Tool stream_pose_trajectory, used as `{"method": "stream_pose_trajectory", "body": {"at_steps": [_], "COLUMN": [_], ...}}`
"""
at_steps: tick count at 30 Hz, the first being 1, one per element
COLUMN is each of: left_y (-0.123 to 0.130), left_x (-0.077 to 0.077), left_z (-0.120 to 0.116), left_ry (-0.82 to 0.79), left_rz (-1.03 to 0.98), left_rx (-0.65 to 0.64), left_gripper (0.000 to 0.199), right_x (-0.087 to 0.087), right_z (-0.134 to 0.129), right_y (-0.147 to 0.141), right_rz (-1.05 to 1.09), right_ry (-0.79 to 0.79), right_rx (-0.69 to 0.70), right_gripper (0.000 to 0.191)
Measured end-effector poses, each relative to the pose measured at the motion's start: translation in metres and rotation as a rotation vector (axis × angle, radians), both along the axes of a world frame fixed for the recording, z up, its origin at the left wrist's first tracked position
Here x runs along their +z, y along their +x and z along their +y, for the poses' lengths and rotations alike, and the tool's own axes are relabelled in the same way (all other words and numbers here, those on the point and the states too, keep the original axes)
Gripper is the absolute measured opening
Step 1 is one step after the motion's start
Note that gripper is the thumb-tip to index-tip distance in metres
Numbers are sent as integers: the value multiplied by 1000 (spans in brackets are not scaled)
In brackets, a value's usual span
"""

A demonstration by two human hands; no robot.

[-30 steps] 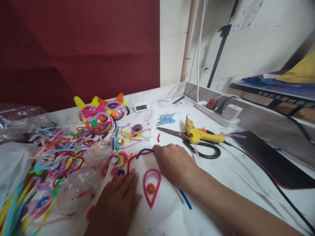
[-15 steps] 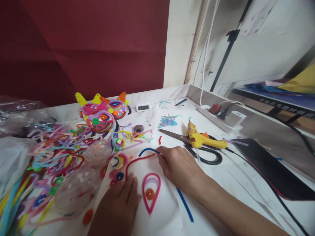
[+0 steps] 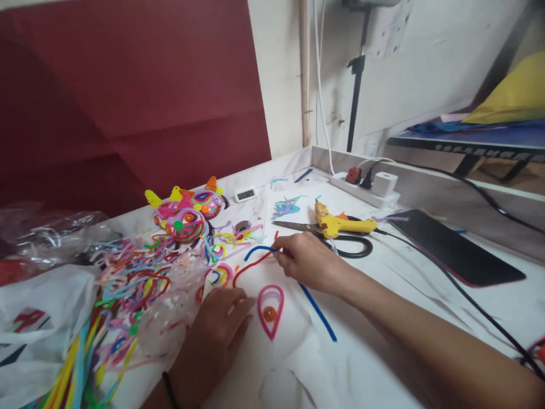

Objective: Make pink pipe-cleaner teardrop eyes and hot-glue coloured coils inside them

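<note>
Plastic bag: white, crumpled, well left of the teardrop piece [image 3: 269,313]; its bag label is [image 3: 46,324] hard to read.
Long strips: a bundle [image 3: 70,366] of yellow, blue and green lengths, left of the teardrop piece and nearer the person.
Heap: tangled fuzzy strips [image 3: 134,278] in many colours, left of the teardrop piece.
Decorated pieces: two round, mask-like forms [image 3: 185,224] with yellow and orange ear shapes, beyond the teardrop piece and to its left.
Left hand: palm down [image 3: 221,321], just left of the teardrop piece, fingers close together and slightly bent; whether it grips anything cannot be told.
Red strip: bent, running [image 3: 251,264] beyond the teardrop piece from near the left hand to the right fingertips.
Blue strip: its curved end [image 3: 258,248] lies beyond the teardrop piece; a straight blue length shows to the right of it, the join hidden by the right hand.
Teardrop piece: pink outline, orange disc inside, flat on white paper.
Right hand: beyond the teardrop piece and right of it [image 3: 279,251], thumb and forefinger pinched together on the blue strip.
Scissors: beyond the teardrop piece, to its right [image 3: 298,226].
Glue gun: yellow, lying across the scissors [image 3: 347,225].
Black pad: well right of the teardrop piece [image 3: 457,247].
</note>
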State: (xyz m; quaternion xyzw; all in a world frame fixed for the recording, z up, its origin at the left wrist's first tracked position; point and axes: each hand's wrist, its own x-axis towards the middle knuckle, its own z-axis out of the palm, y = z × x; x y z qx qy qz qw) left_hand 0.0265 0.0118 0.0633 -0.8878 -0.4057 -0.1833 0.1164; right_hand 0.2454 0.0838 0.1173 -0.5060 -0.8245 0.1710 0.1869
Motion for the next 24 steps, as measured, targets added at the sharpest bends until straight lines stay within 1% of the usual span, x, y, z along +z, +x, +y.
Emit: {"method": "stream_pose_trajectory", "body": {"at_steps": [2,5,8,12,15,20,24], "left_y": [1,1,-1,-5,-6,-7,-5], "left_x": [4,4,-1,-4,-6,-12,-12], "left_z": [1,2,2,2,2,3,6], "left_ry": [-56,-106,-120,-116,-98,-84,-81], "left_rz": [26,95,120,93,82,40,30], "left_rx": [-79,-122,-131,-137,-149,-142,-160], "left_gripper": [22,23,25,26,29,29,31], "right_x": [-4,-6,-6,-5,-6,-9,-9], "right_z": [-1,-1,-1,-1,-2,-4,-4], "right_y": [0,1,1,2,0,-2,-2], "right_rz": [2,-10,-27,-59,-87,-126,-148], "right_ry": [13,43,66,76,73,63,36], "right_rx": [-2,-9,-27,-46,-44,-43,-20], "right_gripper": [23,23,23,23,23,22,23]}}
